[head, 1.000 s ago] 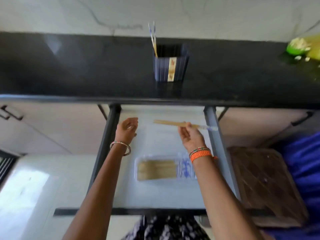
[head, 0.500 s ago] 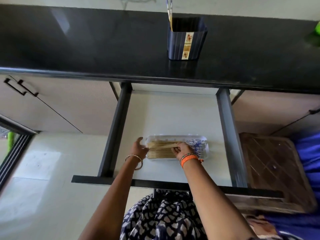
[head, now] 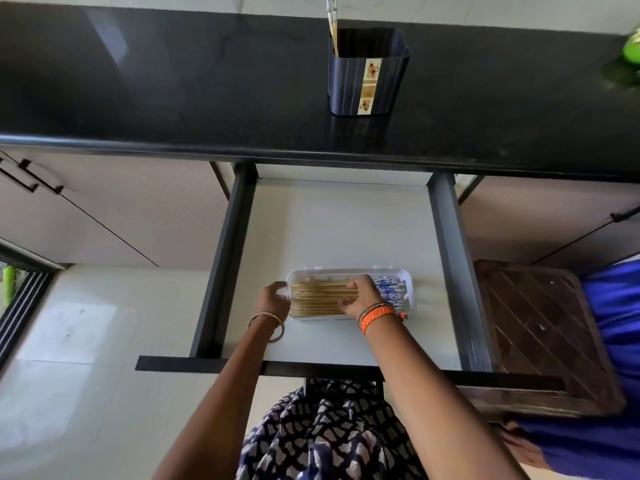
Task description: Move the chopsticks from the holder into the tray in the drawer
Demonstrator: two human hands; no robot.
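Note:
A clear plastic tray (head: pixel 408 284) lies in the open drawer (head: pixel 339 223), filled with several bamboo chopsticks (head: pixel 318 297) with blue-patterned ends. My left hand (head: pixel 273 299) grips the tray's left end. My right hand (head: pixel 360 296) lies on top of the chopsticks in the tray, fingers curled down over them. Whether it still pinches one is hidden. On the black counter stands a dark blue holder (head: pixel 367 72) with two chopsticks (head: pixel 331 19) leaning out at its left corner.
The drawer has dark side rails (head: pixel 225 258) and a black front edge (head: pixel 207 363). A brown wooden board (head: pixel 540 334) lies at the right beside blue cloth. A green object (head: pixel 632 50) sits at the counter's far right. Cabinet doors flank the drawer.
My right hand carried a chopstick down from mid-drawer into the tray and now rests on the stack. My left hand moved to the tray's left end. The view tilted downward.

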